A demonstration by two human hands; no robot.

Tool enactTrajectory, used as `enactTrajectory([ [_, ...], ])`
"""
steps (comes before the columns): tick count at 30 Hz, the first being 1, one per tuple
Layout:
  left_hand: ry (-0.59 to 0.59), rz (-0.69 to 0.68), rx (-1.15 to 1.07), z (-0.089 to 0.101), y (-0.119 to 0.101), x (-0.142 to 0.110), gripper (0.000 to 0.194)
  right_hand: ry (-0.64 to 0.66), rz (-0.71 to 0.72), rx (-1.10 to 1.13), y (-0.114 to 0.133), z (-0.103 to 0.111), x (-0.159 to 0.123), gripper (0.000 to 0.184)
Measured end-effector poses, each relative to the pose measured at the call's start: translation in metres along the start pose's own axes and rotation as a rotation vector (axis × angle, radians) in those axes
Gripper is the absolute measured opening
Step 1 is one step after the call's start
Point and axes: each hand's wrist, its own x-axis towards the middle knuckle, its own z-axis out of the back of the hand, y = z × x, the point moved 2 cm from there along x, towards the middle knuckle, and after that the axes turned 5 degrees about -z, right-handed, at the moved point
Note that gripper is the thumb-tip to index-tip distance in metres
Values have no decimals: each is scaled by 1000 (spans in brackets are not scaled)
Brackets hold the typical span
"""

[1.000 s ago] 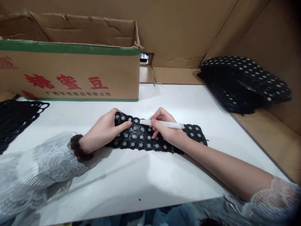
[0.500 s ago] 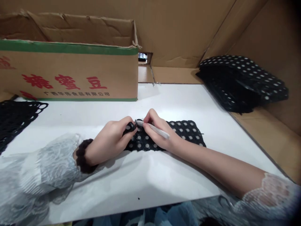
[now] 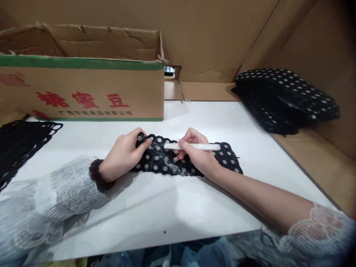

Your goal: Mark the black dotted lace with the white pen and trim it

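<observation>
A black flexible sheet (image 3: pixel 164 163) with rows of pale round dots lies on the white table in front of me. My left hand (image 3: pixel 125 150) pinches its left end between thumb and fingers, and that end is lifted a little. In my right hand (image 3: pixel 198 152) is a slim white pen-like tool (image 3: pixel 198 147), held almost level above the sheet, its tip pointing left. The fingers of this hand are closed round the tool, and the hand covers part of the sheet's right half. I cannot make out what sort of tip the tool has.
An open cardboard box (image 3: pixel 111 89) with red lettering stands at the back left. Black perforated sheets (image 3: pixel 22 144) lie at the left edge. Several dotted black sheets (image 3: pixel 286 100) are piled at the right against a cardboard wall (image 3: pixel 205 40). A dark speck (image 3: pixel 164 232) lies near the front edge.
My left hand has moved left and unfolded the sheet's end, which was curled up in its fingers. My right hand has drawn the tool right, off that end, and turned it nearly level.
</observation>
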Motion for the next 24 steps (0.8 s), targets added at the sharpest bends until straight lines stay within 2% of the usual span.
enactTrajectory([
  [6, 37, -9, -121, -5, 2, -1, 16, 41, -16, -73, -1, -4, -2, 15],
  [14, -38, -50, -130, -5, -10, -13, 8, 73, 3, -194, -6, -5, -5, 12],
  [19, -64, -56, -108, 1, -11, -10, 7, 91, -15, -125, -2, -7, -3, 14],
  [24, -28, -53, -115, 1, -4, -4, 7, 59, -95, -100, 3, -7, -1, 16],
])
